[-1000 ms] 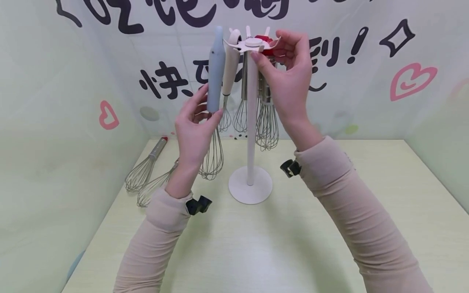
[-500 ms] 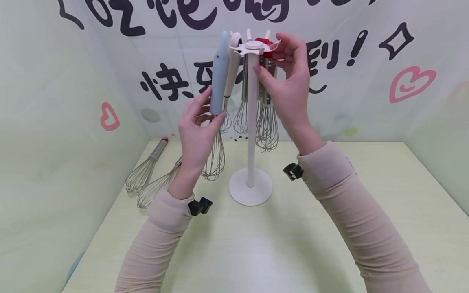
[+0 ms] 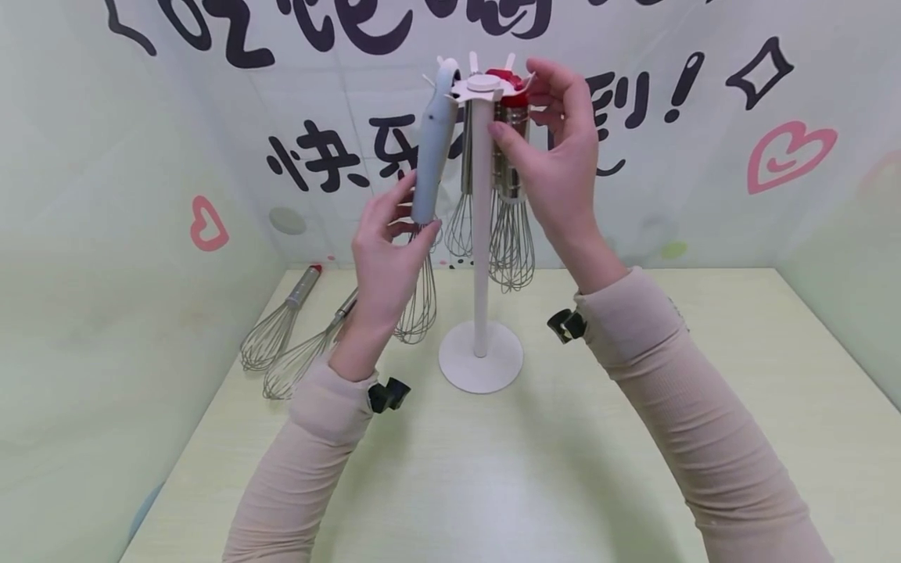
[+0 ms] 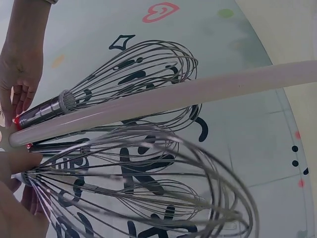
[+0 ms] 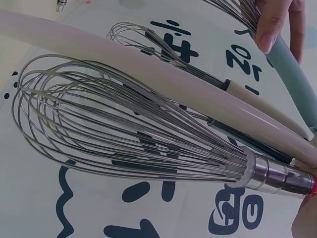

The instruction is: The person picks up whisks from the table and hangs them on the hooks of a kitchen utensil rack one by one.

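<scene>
My left hand (image 3: 387, 254) grips a whisk with a pale blue handle (image 3: 432, 160) near the handle's lower end, its wire loops (image 4: 218, 163) hanging down. The handle's top overlaps the left hooks of a white whisk stand (image 3: 482, 250). With curled fingers, my right hand (image 3: 566, 156) holds the stand's top at a right-hand hook, thumb at the pole. Between that thumb and fingers hangs a metal whisk (image 5: 270, 173) with a red end. A cream-handled whisk (image 5: 262, 108) also hangs there, mostly hidden behind the blue one in the head view.
Two more metal whisks lie on the table's left: a red-ended whisk (image 3: 281, 324) and another whisk (image 3: 306, 356) partly behind my left forearm. The stand's round base (image 3: 481, 375) rests on the pale table (image 3: 479, 469). A printed cloth (image 3: 676, 203) forms the back wall.
My left hand has shifted right with the blue-handled whisk, bringing its top from beside the stand onto the hooks. My right hand stays at the stand's top, its thumb slightly lower.
</scene>
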### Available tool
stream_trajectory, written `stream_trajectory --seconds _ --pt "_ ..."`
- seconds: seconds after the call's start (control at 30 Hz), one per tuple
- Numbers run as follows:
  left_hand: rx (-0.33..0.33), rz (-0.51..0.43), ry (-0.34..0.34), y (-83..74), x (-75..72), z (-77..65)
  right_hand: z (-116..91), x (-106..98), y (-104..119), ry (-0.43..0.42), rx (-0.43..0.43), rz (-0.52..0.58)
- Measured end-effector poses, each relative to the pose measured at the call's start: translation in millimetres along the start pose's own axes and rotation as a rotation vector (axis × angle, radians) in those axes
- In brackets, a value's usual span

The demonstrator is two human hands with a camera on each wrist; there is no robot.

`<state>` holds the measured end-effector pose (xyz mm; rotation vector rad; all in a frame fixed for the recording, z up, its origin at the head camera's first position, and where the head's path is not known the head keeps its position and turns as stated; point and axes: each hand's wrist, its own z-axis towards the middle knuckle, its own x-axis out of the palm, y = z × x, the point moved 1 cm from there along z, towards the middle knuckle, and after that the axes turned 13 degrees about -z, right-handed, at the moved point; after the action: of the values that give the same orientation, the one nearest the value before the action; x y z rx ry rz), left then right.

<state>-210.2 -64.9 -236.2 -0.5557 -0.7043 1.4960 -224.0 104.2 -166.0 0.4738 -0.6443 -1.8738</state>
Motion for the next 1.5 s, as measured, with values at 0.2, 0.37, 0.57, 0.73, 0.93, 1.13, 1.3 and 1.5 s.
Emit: stream_trajectory --seconds 0.2,0.37,0.57,0.73,0.93,1.13,1.3,1.5 --pt "-0.009 0.018 0.025 4.1 2.0 -0.3 -0.6 -1.0 -3.2 0.003 -0.002 -0.027" --pt "-0.032 0.025 0.029 5.8 3.1 -0.4 -0.1 -1.3 -5.3 0.01 -0.005 -0.02" --pt "-0.057 0.024 0.053 8.7 4.8 -1.1 0.9 -2.1 -6.0 0.012 -0.012 -0.01" --pt "-0.09 0.024 0.083 12.6 6.2 -1.9 0.6 -1.2 -5.4 0.023 -0.002 0.005" --pt "-0.154 0.03 0.133 16.8 7.7 -3.4 0.0 -0.9 -4.5 0.032 0.01 0.004" --pt "-0.186 0.064 0.158 19.1 7.4 -5.1 -1.2 -2.5 -5.4 0.034 0.008 0.004" --pt "-0.204 0.071 0.164 21.1 4.1 -6.6 -1.7 -2.4 -4.8 0.03 0.019 0.009" --pt "-0.218 0.078 0.113 22.4 -9.5 -6.4 -1.5 -2.2 -0.4 0.005 0.018 0.047"
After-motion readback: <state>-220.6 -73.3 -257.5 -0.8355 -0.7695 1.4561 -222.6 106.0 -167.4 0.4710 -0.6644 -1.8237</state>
